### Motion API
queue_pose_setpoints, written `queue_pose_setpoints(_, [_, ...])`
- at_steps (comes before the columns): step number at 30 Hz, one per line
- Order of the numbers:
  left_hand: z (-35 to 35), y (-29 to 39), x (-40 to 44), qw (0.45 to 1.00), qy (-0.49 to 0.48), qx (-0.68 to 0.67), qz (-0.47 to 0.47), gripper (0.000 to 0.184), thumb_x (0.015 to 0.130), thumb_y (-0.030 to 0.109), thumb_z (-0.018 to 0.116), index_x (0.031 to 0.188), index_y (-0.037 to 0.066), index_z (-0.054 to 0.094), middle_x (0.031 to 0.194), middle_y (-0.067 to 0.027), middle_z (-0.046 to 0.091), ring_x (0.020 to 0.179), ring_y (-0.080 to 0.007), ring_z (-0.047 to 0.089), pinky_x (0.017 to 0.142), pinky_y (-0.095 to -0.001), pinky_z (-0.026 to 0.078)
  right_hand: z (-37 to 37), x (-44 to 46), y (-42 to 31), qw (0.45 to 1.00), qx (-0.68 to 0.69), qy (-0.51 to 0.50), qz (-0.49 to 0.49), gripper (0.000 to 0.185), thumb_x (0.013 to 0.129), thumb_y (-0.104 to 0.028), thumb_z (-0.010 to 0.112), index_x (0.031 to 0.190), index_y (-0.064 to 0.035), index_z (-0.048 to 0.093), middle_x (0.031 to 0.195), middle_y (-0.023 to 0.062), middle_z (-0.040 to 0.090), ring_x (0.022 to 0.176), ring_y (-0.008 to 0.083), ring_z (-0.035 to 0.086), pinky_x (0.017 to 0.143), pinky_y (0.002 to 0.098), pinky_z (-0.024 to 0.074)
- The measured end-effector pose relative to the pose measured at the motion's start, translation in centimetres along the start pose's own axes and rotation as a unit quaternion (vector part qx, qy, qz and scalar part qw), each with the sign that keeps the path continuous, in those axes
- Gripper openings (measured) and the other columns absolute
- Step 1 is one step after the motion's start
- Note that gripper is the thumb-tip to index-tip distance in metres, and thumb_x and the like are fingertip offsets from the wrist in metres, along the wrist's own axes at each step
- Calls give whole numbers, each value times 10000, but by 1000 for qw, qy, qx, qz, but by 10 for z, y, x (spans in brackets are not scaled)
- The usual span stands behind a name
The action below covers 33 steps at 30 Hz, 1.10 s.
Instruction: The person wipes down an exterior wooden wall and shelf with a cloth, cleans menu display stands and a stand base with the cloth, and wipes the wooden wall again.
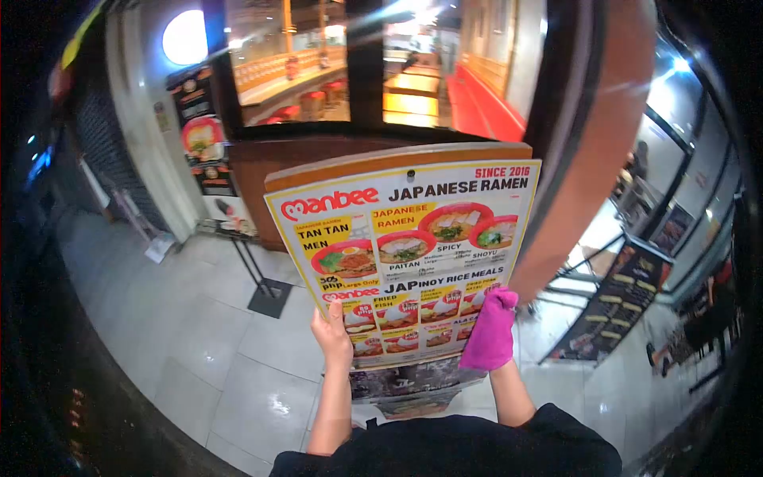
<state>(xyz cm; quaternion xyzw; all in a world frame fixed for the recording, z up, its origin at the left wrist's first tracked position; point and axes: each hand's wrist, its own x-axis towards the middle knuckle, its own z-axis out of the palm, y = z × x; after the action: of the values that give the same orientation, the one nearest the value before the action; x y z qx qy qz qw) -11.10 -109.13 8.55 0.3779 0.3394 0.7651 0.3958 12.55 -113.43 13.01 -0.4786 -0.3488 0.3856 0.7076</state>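
Observation:
A large menu board [413, 262] with ramen and rice meal pictures stands upright, slightly tilted, in front of me. My left hand [333, 332] grips its lower left edge, with the thumb on the front face. At the lower right edge my right hand [499, 318] is covered by a magenta cloth [489, 334], which is pressed against the board. The cloth hides the fingers of that hand. Beneath the printed sheet a dark, worn lower panel [409, 383] shows.
Behind the board are a brown wall and windows [413, 79] onto lit tables. A poster stand [270, 298] with a black base is at the left. On the right a dark menu stand [612, 302] leans on the tiled floor [270, 381].

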Motion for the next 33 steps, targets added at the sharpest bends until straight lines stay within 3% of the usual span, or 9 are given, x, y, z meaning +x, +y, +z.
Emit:
queue_pose_setpoints(7, [12,17,-21,989,87,84,84,341,893,319,528,938,-19,538,866,-52,576,791,-112,492,726,-269,413,2,39,0,991,43,-88,90,104,869,-186,479,939,-111,493,879,19,537,781,130,519,672,301,455])
queue_pose_setpoints(8, [11,14,-24,986,99,100,93,343,893,319,527,942,-20,538,869,-54,578,795,-115,494,731,-272,414,-1,51,19,990,71,-120,6,134,870,-219,475,942,-110,505,870,15,540,765,125,515,636,296,446])
queue_pose_setpoints(11, [19,22,-34,975,131,126,126,354,891,318,533,991,-21,531,906,-64,587,829,-130,509,760,-281,415,10,63,12,984,38,-120,125,143,879,-235,463,931,-112,515,869,11,535,789,110,504,666,287,436])
queue_pose_setpoints(12, [20,22,-36,973,139,125,134,358,890,318,536,1001,-22,528,913,-66,588,836,-130,512,765,-281,415,7,81,32,983,-26,-172,56,156,889,-241,458,939,-107,520,884,13,535,789,101,500,683,285,435])
queue_pose_setpoints(15, [24,20,-46,962,181,134,153,366,890,318,537,1016,-25,522,926,-70,589,847,-130,517,771,-278,416,18,102,60,970,67,-234,22,154,898,-236,450,944,-106,518,884,22,541,788,100,499,710,281,430])
queue_pose_setpoints(19, [29,14,-52,939,226,174,189,374,890,322,538,1018,-29,517,930,-66,586,847,-127,520,769,-273,417,27,109,46,937,98,-296,160,170,900,-241,451,959,-94,512,901,37,542,821,106,501,740,280,427])
queue_pose_setpoints(22, [22,13,-53,930,229,211,195,401,879,344,550,1012,-32,514,928,-56,579,842,-122,520,766,-272,419,21,124,97,953,18,-296,-54,212,899,-270,444,976,-85,512,881,50,553,759,121,524,669,302,449])
queue_pose_setpoints(24, [31,15,-54,920,259,194,220,418,869,362,560,1003,-30,511,911,-53,574,834,-116,517,754,-273,425,28,122,38,929,-65,-342,125,208,893,-269,444,959,-80,500,877,56,541,763,132,520,673,308,447])
queue_pose_setpoints(33, [58,1,-91,891,324,216,233,308,912,247,499,1048,-29,506,937,-63,584,825,-113,538,747,-260,443,25,142,82,915,4,-399,66,201,896,-245,434,965,-69,504,904,67,536,800,141,507,702,309,436])
